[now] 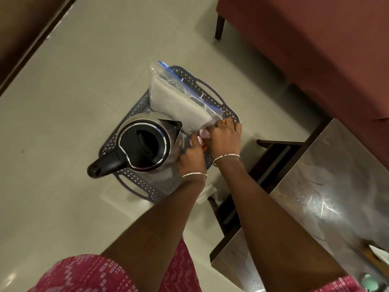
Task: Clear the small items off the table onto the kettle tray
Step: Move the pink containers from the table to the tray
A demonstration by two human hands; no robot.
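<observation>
Beyond the fingertips, zip bag (179, 100): lies on the tray (229, 108) on the floor (73, 102), near end touching both hands, one side against the kettle (143, 144).
Handling: judged soft and slumping, pale loose filling, fairly heavy, with slippery film; best held under the filled body, not by the thin seal.
Long axis: runs from the hands away toward the tray's far end, with the blue zip edge on the right hand's side.
Right hand (226, 139): fingers curled at the bag's near corner; what they pinch is hidden.
Left hand (192, 153): fingers at the bag's end beside the kettle; hold cannot be told.
Orange item (204, 147): small, between the hands, mostly covered.
Tabletop (328, 186): right of the right arm, well apart.
</observation>
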